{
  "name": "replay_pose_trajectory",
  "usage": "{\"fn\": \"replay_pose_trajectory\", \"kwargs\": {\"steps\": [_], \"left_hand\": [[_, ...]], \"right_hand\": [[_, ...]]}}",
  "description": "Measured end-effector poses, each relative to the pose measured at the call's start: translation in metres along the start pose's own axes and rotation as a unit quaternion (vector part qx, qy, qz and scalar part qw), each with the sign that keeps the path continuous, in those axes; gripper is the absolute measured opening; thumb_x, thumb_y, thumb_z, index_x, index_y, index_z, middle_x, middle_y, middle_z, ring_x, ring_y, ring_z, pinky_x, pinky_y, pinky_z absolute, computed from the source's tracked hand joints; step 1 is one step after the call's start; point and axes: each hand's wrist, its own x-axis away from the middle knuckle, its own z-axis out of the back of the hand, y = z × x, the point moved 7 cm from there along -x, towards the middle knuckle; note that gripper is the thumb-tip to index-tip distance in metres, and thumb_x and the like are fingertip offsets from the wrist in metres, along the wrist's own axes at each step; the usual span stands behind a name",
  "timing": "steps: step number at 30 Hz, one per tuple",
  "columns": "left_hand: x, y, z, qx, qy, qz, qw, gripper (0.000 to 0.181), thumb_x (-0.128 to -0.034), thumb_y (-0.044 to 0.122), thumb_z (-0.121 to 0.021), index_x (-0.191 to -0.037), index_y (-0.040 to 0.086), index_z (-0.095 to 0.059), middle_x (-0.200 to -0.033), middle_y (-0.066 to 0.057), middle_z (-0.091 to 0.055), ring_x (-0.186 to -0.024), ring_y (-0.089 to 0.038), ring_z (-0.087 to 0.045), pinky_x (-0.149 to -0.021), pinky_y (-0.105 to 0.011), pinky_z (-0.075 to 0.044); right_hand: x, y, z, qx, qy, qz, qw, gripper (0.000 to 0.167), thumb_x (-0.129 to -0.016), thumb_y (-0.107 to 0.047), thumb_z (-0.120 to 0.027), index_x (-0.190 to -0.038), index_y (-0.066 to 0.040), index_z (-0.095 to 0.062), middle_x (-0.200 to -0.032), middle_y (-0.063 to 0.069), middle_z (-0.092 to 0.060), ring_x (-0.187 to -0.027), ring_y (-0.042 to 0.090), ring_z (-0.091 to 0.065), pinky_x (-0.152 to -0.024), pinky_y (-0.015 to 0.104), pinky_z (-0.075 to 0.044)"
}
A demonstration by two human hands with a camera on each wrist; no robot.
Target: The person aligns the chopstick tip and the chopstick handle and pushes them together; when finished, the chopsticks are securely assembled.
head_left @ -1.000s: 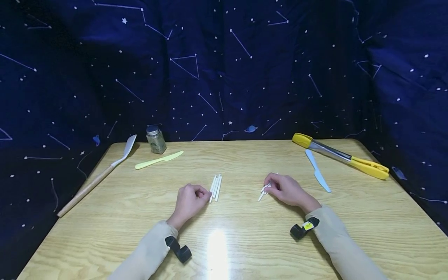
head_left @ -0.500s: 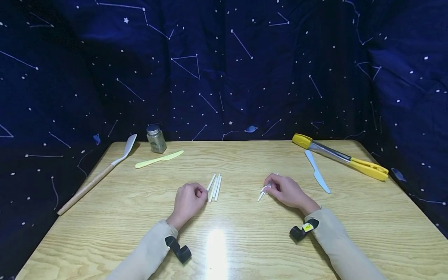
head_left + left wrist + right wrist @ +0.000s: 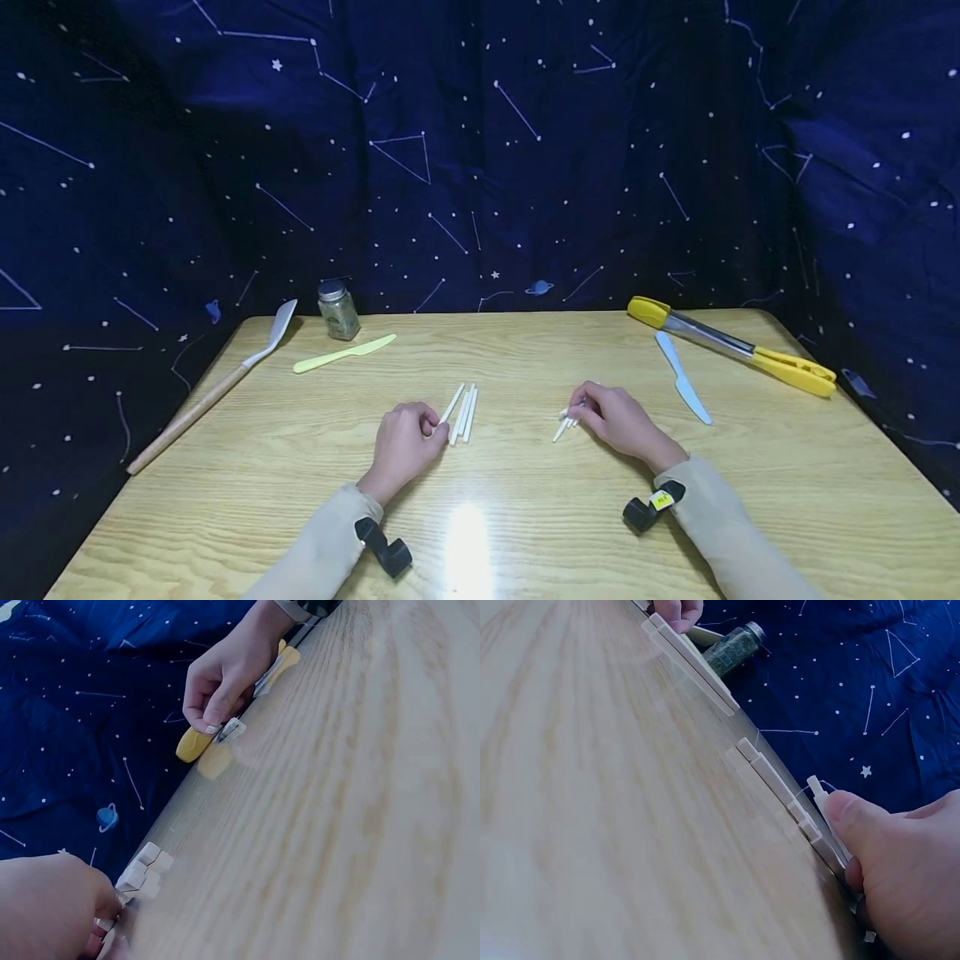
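And the outer white stick (image 3: pixel 452 402) is peeling away! We're seeing its near end angled further out to the left than a second ago, while its far end is staying close to its neighbours. Our left hand (image 3: pixel 405 446) is pinching that stick near its near end, thumb and fingers closing in tight. Just right of that grip, the neighbouring white sticks (image 3: pixel 470 417) are lying in a narrow bunch, roughly side by side.

Across to our right hand (image 3: pixel 618 421): it's holding much the same place, and we're watching its thumb and fingers pinching a slim pale stick (image 3: pixel 820 796), clear to us in the right wrist view. Right below and to the left of that grip, a small pile of sticks (image 3: pixel 564 425) is resting on the table; we can't tell how many, since the fingers are covering part of it.

Moving outward, we're spotting a pale yellow knife (image 3: pixel 345 354) lying beyond the left grip, with a lidded jar (image 3: pixel 340 312) standing behind it. Well to the left of that grip, a long spatula (image 3: pixel 213 390) is slanting along the table's side. Right of and beyond the right grip, a light blue knife (image 3: pixel 682 377) is lying just beside yellow-ended tongs (image 3: pixel 712 337). Everything's sitting on the wood-grain table (image 3: pixel 517 475), with a starry blue curtain (image 3: pixel 480 183) hanging behind.
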Motion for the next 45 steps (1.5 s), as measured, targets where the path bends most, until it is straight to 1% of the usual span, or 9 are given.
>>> {"fn": "replay_pose_trajectory", "kwargs": {"steps": [7, 13, 18, 22, 24, 31, 35, 40, 45], "left_hand": [[-0.003, -0.007, -0.003, 0.001, -0.019, 0.04, 0.999, 0.013, -0.0732, 0.01, -0.072, -0.065, 0.012, -0.063, -0.055, 0.007, -0.05, -0.056, -0.008, -0.043, -0.053, -0.023, -0.035], [-0.002, -0.01, -0.002, 0.04, -0.017, 0.072, 0.9965, 0.012, -0.0759, 0.01, -0.069, -0.067, 0.012, -0.062, -0.06, 0.006, -0.052, -0.056, -0.008, -0.043, -0.052, -0.022, -0.035], [-0.003, -0.006, -0.001, 0.078, 0.002, 0.048, 0.9958, 0.008, -0.0765, 0.007, -0.069, -0.071, 0.009, -0.063, -0.063, 0.003, -0.056, -0.056, -0.007, -0.045, -0.052, -0.02, -0.038], [-0.005, -0.002, 0.0, 0.105, 0.019, 0.027, 0.994, 0.009, -0.077, 0.005, -0.071, -0.073, 0.007, -0.063, -0.066, 0.002, -0.057, -0.057, -0.006, -0.047, -0.051, -0.019, -0.041], [-0.005, 0.0, 0.001, 0.11, 0.022, 0.019, 0.9935, 0.009, -0.0778, 0.006, -0.071, -0.074, 0.007, -0.063, -0.066, 0.002, -0.058, -0.057, -0.005, -0.047, -0.051, -0.019, -0.041], [-0.002, 0.008, 0.002, 0.123, 0.005, -0.008, 0.9924, 0.009, -0.0791, 0.006, -0.072, -0.075, 0.008, -0.064, -0.067, 0.005, -0.058, -0.057, -0.006, -0.047, -0.052, -0.017, -0.04], [-0.001, 0.011, 0.004, 0.129, 0.013, -0.026, 0.9913, 0.011, -0.0781, 0.005, -0.074, -0.075, 0.008, -0.064, -0.067, 0.005, -0.058, -0.058, -0.007, -0.048, -0.052, -0.016, -0.038], [0.001, 0.016, 0.005, 0.135, 0.025, -0.059, 0.9888, 0.013, -0.0751, 0.002, -0.075, -0.074, 0.009, -0.064, -0.068, 0.005, -0.057, -0.058, -0.01, -0.048, -0.054, -0.017, -0.038], [0.004, 0.026, 0.005, 0.144, 0.027, -0.101, 0.9841, 0.013, -0.0763, 0.004, -0.075, -0.076, 0.01, -0.063, -0.07, 0.006, -0.056, -0.061, -0.014, -0.049, -0.054, -0.02, -0.041]], "right_hand": [[-0.001, -0.001, 0.003, 0.0, -0.005, -0.001, 1.0, 0.009, -0.089, -0.018, -0.068, -0.091, -0.011, -0.063, -0.066, -0.009, -0.051, -0.058, 0.003, -0.039, -0.054, 0.021, -0.035], [-0.002, -0.002, 0.005, 0.013, 0.012, 0.006, 0.9998, 0.009, -0.09, -0.019, -0.068, -0.091, -0.012, -0.063, -0.065, -0.01, -0.049, -0.057, 0.001, -0.038, -0.053, 0.02, -0.034], [-0.001, -0.01, 0.016, 0.024, 0.048, 0.009, 0.9985, 0.006, -0.089, -0.013, -0.068, -0.09, -0.009, -0.063, -0.063, -0.009, -0.051, -0.055, 0.003, -0.039, -0.05, 0.02, -0.035], [-0.001, -0.016, 0.022, 0.03, 0.055, 0.011, 0.998, 0.006, -0.089, -0.013, -0.068, -0.091, -0.009, -0.064, -0.063, -0.008, -0.053, -0.054, 0.003, -0.04, -0.049, 0.019, -0.036], [-0.001, -0.018, 0.024, 0.03, 0.058, 0.01, 0.9979, 0.006, -0.09, -0.014, -0.068, -0.091, -0.01, -0.064, -0.063, -0.009, -0.053, -0.053, 0.003, -0.04, -0.048, 0.019, -0.036], [-0.001, -0.021, 0.029, 0.021, 0.077, 0.007, 0.9968, 0.007, -0.09, -0.015, -0.068, -0.089, -0.008, -0.066, -0.06, -0.008, -0.051, -0.051, 0.003, -0.039, -0.046, 0.019, -0.035], [-0.001, -0.023, 0.03, 0.029, 0.085, 0.006, 0.9959, 0.006, -0.089, -0.014, -0.068, -0.088, -0.009, -0.067, -0.06, -0.008, -0.05, -0.051, 0.003, -0.039, -0.047, 0.019, -0.034], [-0.001, -0.026, 0.028, 0.02, 0.081, 0.021, 0.9963, 0.006, -0.089, -0.013, -0.069, -0.087, -0.008, -0.066, -0.06, -0.008, -0.048, -0.052, 0.002, -0.037, -0.046, 0.019, -0.033], [-0.001, -0.03, 0.028, 0.017, 0.092, 0.03, 0.9952, 0.006, -0.089, -0.012, -0.069, -0.086, -0.008, -0.066, -0.06, -0.008, -0.047, -0.051, 0.001, -0.037, -0.045, 0.018, -0.032]]}}
